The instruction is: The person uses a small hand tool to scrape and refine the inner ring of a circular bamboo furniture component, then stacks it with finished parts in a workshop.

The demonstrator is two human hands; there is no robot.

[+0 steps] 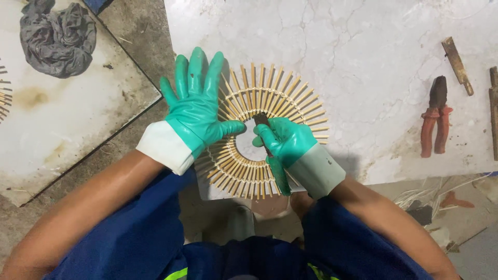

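From my head camera I count two hands, both in teal rubber gloves with pale rolled cuffs. My left hand (pixel 194 111) lies spread flat, fingers released and fanned, its thumb pressing the left side of one bamboo ring (pixel 264 132). That ring is a round sunburst of many thin, straw-coloured slats, bound by two woven bands around an open centre; it rests at the near edge of the desk (pixel 363 62), partly overhanging it. My right hand (pixel 285 142) is clenched around one knife (pixel 272 155), a narrow tool with a green handle and a dark, dull blade whose tip sits at the ring's inner opening.

The desk is one white marble slab, veined and scuffed. Near its right edge lies one pair of pliers (pixel 436 116) with worn red grips and dark jaws. Beyond them lies one rusty flat metal strip (pixel 457 65), and at the very right edge more rusty bars (pixel 494 114), cut off by the frame.

Toward the far left, on a second stained slab (pixel 78 119), sits one crumpled grey cloth (pixel 57 39).
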